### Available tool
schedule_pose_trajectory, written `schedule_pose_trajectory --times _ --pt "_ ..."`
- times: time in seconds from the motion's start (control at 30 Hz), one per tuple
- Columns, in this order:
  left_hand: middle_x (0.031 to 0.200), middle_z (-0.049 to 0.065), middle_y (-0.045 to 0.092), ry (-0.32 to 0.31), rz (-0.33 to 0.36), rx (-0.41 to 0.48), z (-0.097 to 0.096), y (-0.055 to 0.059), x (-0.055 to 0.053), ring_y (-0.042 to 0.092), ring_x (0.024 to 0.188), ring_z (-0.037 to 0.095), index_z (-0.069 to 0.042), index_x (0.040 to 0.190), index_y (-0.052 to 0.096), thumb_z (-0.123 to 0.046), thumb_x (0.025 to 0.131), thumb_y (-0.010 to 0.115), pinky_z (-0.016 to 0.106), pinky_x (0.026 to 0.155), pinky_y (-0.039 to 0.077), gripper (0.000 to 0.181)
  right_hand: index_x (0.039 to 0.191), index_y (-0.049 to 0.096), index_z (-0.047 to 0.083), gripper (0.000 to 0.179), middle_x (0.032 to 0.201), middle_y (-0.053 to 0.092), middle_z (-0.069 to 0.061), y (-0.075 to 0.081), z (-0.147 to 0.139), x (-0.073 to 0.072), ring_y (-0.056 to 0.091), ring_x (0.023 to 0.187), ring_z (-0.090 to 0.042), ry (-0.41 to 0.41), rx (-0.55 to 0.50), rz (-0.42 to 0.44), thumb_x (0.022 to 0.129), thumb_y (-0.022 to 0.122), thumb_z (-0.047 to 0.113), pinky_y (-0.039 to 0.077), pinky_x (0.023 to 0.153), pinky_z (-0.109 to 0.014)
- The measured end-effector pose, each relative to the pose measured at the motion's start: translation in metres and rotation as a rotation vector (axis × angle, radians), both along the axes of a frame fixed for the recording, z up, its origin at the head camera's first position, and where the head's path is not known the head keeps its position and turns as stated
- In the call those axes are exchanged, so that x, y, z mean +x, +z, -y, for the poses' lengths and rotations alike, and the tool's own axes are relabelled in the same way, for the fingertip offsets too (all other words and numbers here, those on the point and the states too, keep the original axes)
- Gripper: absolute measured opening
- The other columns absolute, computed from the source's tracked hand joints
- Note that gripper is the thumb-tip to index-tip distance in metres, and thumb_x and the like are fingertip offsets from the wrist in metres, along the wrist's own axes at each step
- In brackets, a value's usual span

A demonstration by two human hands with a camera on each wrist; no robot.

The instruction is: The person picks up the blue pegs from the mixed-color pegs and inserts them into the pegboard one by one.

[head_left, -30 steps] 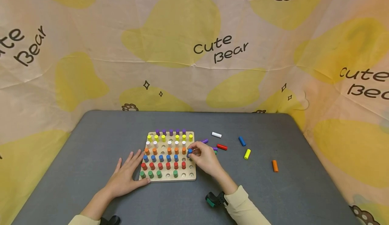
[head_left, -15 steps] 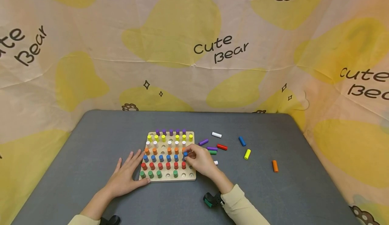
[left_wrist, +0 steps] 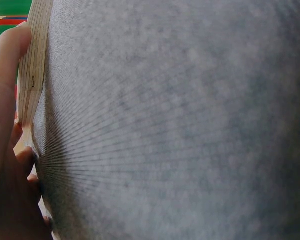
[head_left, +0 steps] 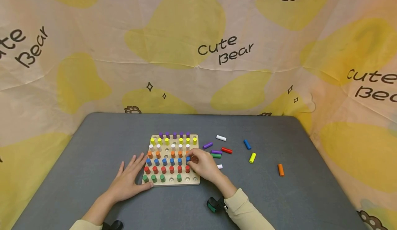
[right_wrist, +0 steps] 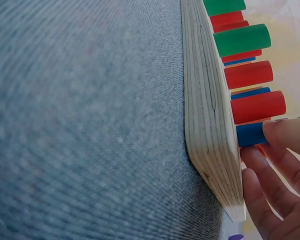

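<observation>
A wooden pegboard [head_left: 196,184] with rows of coloured pegs lies on the grey table. My right hand [head_left: 206,164] pinches a blue peg [head_left: 187,160] between thumb and fingers, at the right end of the blue row. In the right wrist view that blue peg [right_wrist: 250,134] stands upright at the board's face beside a red peg [right_wrist: 259,106], its outer end under the thumb. Along the board's left side rests my left hand [head_left: 128,181], fingers spread and straight, with the thumb [left_wrist: 12,47] on the near left corner.
Right of the board lie loose pegs: two purple, a green [head_left: 216,156], a red [head_left: 226,150], a blue [head_left: 247,144], a yellow [head_left: 252,157], an orange [head_left: 281,170] and white ones [head_left: 221,138]. A printed cloth [head_left: 173,33] hangs behind the table.
My right hand has moved left with the blue peg, from near the board's right edge to the end of the blue row. The left hand has stayed in place.
</observation>
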State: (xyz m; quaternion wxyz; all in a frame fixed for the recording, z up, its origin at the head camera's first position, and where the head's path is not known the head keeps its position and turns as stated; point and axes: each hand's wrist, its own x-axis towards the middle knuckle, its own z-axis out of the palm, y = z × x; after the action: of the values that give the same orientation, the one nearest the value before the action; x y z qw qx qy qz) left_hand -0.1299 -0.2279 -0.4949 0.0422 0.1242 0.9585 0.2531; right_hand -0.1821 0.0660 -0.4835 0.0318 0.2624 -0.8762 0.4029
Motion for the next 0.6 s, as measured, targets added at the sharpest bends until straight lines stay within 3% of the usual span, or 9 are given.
schedule_pose_trajectory --times 0.6 --pt "0.152 0.012 0.022 -0.003 0.003 -0.005 0.0009 -0.0011 -0.0012 0.013 0.139 0.041 -0.018 0.147 0.025 -0.067 0.069 0.064 0.066 0.104 0.0 0.1 0.095 0.066 0.009 0.013 0.09 0.065 -0.005 -0.0024 -0.0005 0.0002 0.058 0.074 -0.004 0.038 0.024 -0.017 0.083 0.065 0.006 0.049 0.065 -0.016"
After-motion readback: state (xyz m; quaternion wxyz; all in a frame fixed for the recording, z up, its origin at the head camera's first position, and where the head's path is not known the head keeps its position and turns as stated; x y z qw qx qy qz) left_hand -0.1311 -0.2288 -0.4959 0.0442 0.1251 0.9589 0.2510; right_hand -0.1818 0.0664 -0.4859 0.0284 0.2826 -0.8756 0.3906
